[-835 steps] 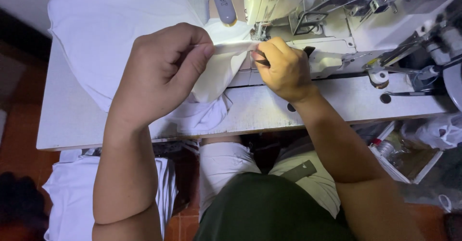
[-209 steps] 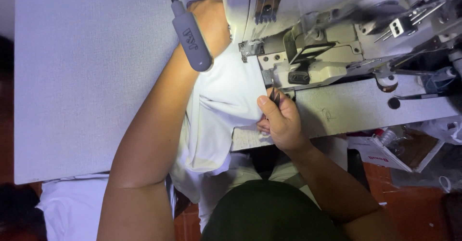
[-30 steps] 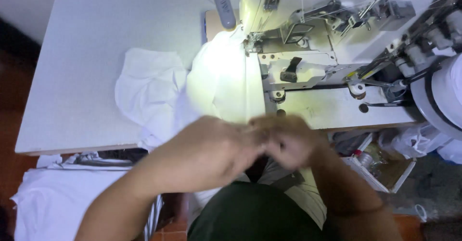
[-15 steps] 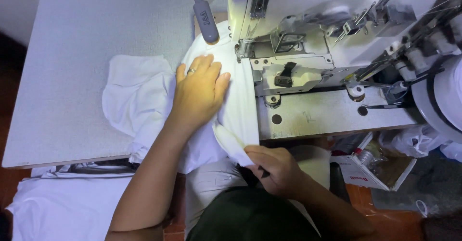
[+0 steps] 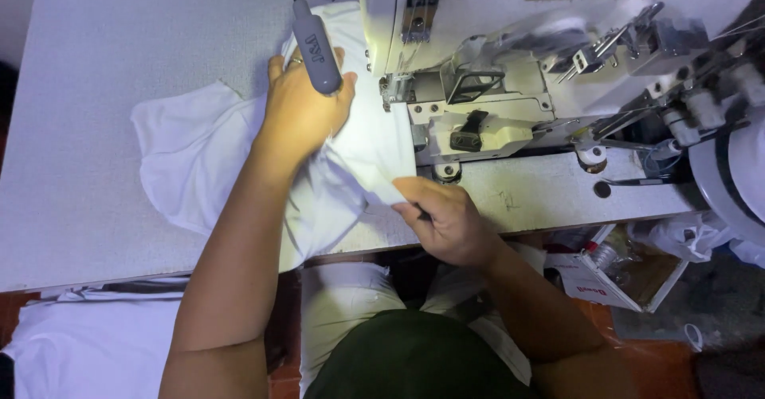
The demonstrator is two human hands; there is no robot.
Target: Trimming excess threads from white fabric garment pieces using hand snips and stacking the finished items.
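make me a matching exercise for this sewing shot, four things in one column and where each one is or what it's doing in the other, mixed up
Things:
1. left hand
2. right hand
3. grey lamp head
4. open cardboard box

Places or states:
A. pinching the near edge of the white fabric at the table's front
B. below the table edge, at the right
C. pressed flat on the fabric beside the sewing machine
D. hanging over the back of a hand

Pairs: 1-C, 2-A, 3-D, 4-B
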